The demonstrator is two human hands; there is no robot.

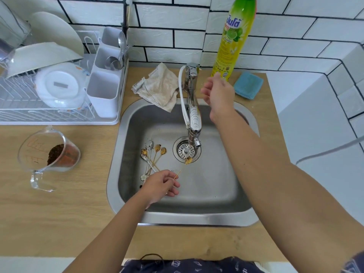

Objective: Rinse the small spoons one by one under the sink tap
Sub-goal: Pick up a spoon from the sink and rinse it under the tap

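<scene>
Over the steel sink (236,194), left grip (160,185) pinches a gold spoon (188,160) by its handle end; right grip (218,93) hangs apart.

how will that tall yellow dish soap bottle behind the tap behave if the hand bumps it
The dish soap bottle is tall and narrow on a small base, so it would probably tip rather than slide. It looks like plastic, so likely to bounce, not break. The right hand is raised close to its lower part, beside the tap, so a knock seems plausible.

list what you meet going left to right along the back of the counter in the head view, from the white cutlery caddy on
white plastic cutlery caddy → crumpled beige cloth → chrome sink tap → right hand → blue sponge
</scene>
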